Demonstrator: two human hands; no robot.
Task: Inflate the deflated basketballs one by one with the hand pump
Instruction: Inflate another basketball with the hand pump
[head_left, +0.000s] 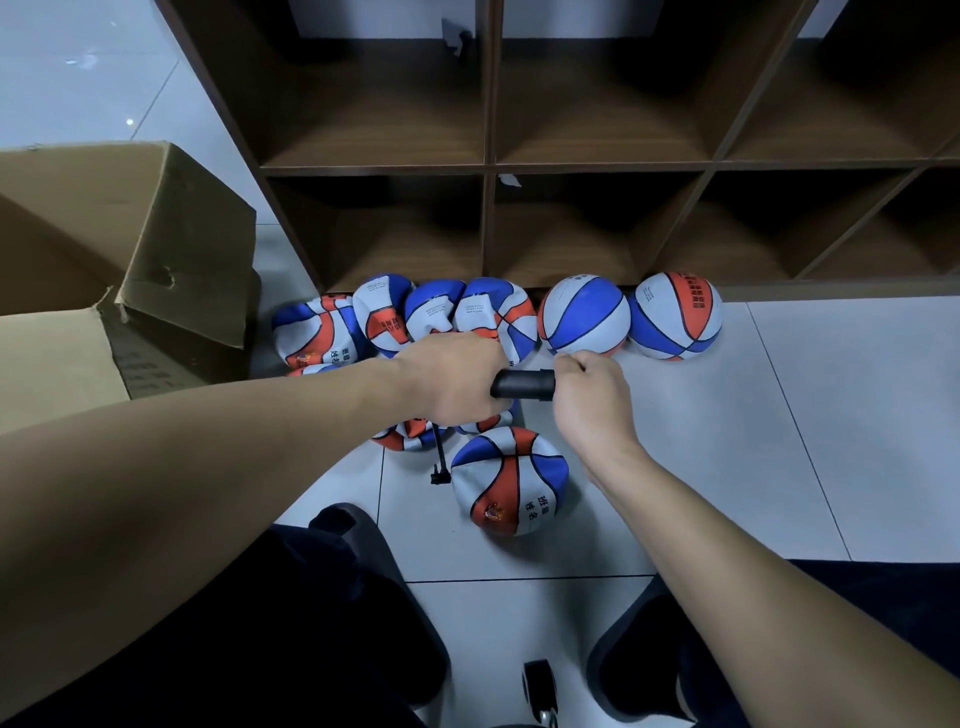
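Observation:
I hold a black hand pump (523, 384) level above the floor. My left hand (452, 376) grips its barrel and my right hand (589, 395) grips its other end. A thin black hose (440, 462) hangs from under my left hand, its tip near the floor. Just below the pump a partly deflated blue, white and orange basketball (511, 480) lies on the tiles. Several crumpled deflated balls (410, 317) lean in a row at the shelf's foot. Two round inflated balls (584, 316) (675, 316) stand at that row's right end.
A brown wooden cubby shelf (488, 166) rises behind the balls. An open cardboard box (124, 270) stands at the left. My dark-trousered legs (291, 623) frame the bottom, with a chair caster (540, 686) between them. Bare grey tiles (779, 441) lie at the right.

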